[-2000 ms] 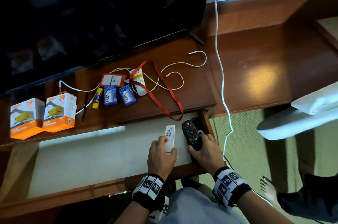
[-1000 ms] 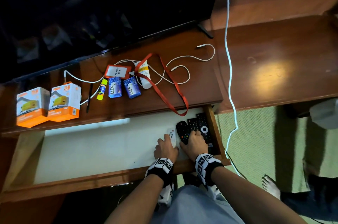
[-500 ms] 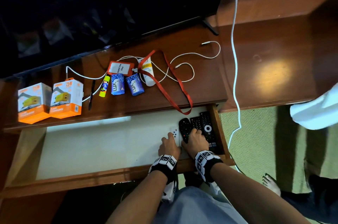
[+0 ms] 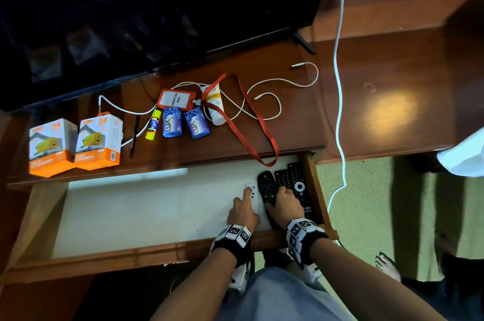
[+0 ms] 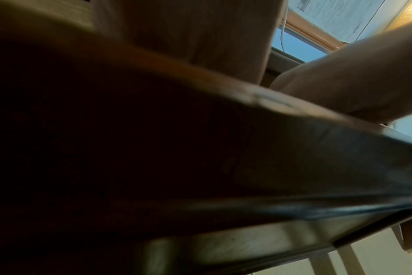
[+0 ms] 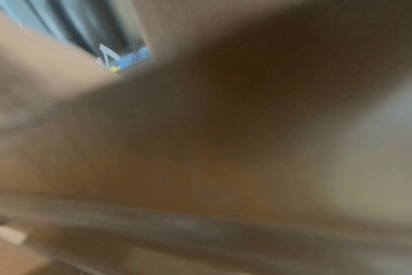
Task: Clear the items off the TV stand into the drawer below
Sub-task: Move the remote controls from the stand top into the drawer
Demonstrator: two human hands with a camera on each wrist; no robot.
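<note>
Fingers of your left hand lay straight on the white remote; your right hand curled over the black remotes, all in the drawer, right end. Release flat, side by side.

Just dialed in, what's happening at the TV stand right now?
A person is clearing the stand into the open drawer. The left hand rests on a white remote and the right hand on a black remote, both at the drawer's right end beside a third remote. Still on top: two charger boxes, a pen, glue stick, two soaps, a tube, badge lanyard and cable.
</note>
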